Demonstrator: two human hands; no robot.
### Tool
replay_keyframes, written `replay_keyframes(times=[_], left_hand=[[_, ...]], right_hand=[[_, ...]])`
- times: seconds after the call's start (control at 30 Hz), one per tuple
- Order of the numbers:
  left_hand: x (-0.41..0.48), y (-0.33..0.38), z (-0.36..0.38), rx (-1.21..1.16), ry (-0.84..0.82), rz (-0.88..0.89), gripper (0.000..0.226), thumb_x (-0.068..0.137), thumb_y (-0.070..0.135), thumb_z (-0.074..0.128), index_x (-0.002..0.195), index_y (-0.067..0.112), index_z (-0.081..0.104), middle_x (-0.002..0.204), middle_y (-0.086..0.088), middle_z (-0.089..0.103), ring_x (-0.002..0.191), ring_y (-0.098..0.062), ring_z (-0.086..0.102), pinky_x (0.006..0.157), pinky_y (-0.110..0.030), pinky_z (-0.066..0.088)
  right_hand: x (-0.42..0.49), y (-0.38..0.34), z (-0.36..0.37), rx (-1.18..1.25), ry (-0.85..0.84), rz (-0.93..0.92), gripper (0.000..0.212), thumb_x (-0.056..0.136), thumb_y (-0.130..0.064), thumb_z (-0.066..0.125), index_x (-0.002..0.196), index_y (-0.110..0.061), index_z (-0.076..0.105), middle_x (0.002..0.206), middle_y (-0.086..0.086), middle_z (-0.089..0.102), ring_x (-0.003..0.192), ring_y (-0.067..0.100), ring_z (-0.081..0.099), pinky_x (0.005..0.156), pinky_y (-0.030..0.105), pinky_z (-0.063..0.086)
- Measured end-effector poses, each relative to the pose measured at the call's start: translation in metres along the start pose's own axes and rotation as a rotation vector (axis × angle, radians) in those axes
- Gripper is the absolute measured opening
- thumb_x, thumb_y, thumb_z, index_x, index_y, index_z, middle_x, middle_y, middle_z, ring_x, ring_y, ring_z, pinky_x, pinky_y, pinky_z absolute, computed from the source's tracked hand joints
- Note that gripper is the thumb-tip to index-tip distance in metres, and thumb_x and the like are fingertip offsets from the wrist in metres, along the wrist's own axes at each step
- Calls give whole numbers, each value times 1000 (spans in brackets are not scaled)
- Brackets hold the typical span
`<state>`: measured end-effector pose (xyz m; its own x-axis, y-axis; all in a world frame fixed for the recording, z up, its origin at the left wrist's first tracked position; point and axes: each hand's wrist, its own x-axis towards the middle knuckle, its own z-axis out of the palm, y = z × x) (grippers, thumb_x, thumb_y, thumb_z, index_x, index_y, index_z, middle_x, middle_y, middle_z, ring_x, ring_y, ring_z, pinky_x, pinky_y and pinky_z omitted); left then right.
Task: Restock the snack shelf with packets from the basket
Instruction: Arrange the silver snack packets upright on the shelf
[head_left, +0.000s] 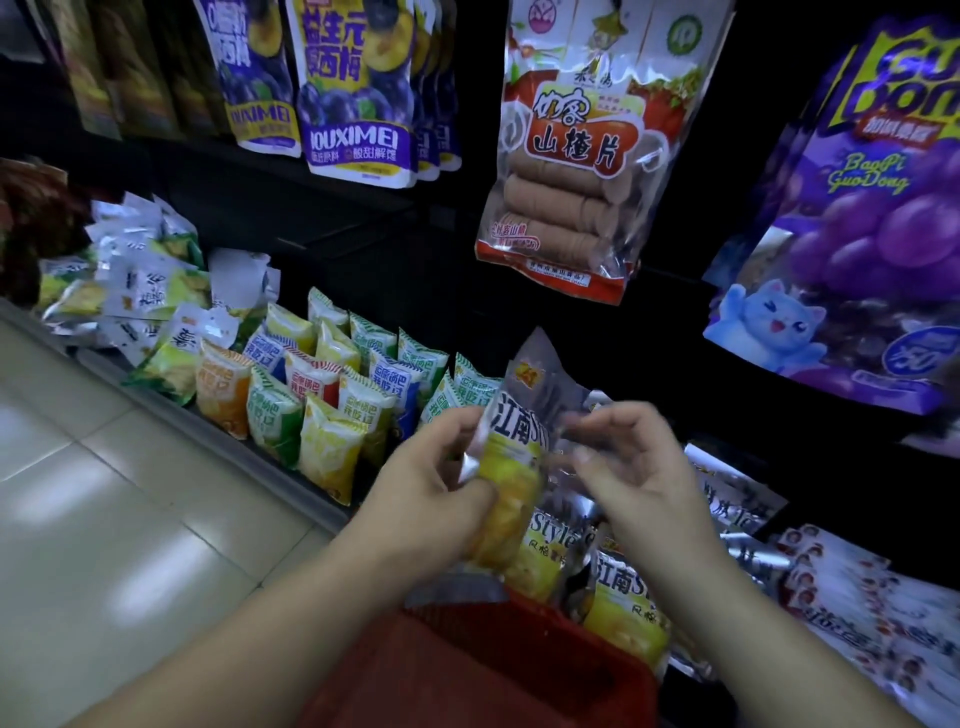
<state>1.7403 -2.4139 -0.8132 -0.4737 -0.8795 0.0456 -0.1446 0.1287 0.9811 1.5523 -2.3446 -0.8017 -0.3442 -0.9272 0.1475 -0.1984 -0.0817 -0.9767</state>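
Left hand (441, 470) grips the packet (511, 447) upright at frame centre, shelf (291, 488) just beyond; right hand (636, 467) blurred, hold unclear.

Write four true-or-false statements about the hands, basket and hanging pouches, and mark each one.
1. The left hand grips a yellow-and-silver snack packet. True.
2. The red plastic basket sits on the top shelf. False: the basket is low, below the left hand.
3. A clear pouch of brown round slices hangs above the left hand. True.
4. The purple grape-printed pouch hangs left of the clear pouch. False: it hangs to the right.
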Motion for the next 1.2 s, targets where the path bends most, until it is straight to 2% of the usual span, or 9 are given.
replay_keyframes(times=[0.07,0.13,0.27,0.37,0.47,0.7,0.97,1.13,1.2], left_hand=[[1,-1,-5,-51,-74,-52,41,96,8,64,124,38,65,113,-12,71,105,-48,63,87,-69,53],[4,-3,-7,-95,-160,-86,36,94,19,68,127,33,64,121,-18,68,106,-52,63,92,-76,47],[12,-7,-13,-29,-126,-108,28,99,14,67,122,29,69,111,-7,73,98,-30,72,87,-54,61],[23,-22,-23,126,11,-159,42,98,13,66,137,27,59,114,11,71,96,-7,70,81,-31,62],[36,-41,-35,173,93,-244,54,99,12,65,148,25,48,134,4,56,98,-24,70,82,-39,60],[77,-68,-45,256,119,-307,57,99,14,63,152,21,42,146,1,52,77,0,56,60,-14,48],[148,-112,-35,167,113,-334,67,97,12,67,155,21,36,155,-5,43,133,-27,51,97,-33,49],[170,-147,-26,52,81,-262,68,97,7,64,153,35,38,113,15,57,88,-21,60,72,-33,55],[175,-158,-29,87,53,-229,67,98,5,63,150,40,39,124,13,53,91,-14,61,77,-31,60]], right_hand=[[7,3,-8,-267,61,-74,55,89,-28,78,125,-59,50,140,-24,48,129,0,54,95,24,51],[13,9,-12,-209,-19,-5,76,80,-33,85,138,-59,44,146,-32,41,131,-12,46,92,15,49],[20,24,-13,-93,21,68,29,79,-31,84,99,-36,63,104,-10,71,93,12,69,73,34,55],[29,33,-12,-192,147,-9,28,91,-18,77,86,-17,50,75,5,45,65,17,46,62,34,40],[44,32,-4,-305,187,-90,30,96,-14,71,85,-10,44,71,2,32,60,11,33,59,24,36],[117,64,36,-339,163,-12,25,97,-4,66,87,-6,44,78,5,38,68,15,37,67,15,40],[142,156,84,-293,140,84,25,99,-5,64,85,-13,44,78,4,44,67,17,39,64,33,38],[152,174,81,-338,101,21,39,97,-2,61,79,-32,43,83,-4,51,70,19,47,69,51,46],[156,170,77,-348,101,-16,41,98,-2,60,78,-33,41,89,-2,57,89,30,58,81,60,53]])
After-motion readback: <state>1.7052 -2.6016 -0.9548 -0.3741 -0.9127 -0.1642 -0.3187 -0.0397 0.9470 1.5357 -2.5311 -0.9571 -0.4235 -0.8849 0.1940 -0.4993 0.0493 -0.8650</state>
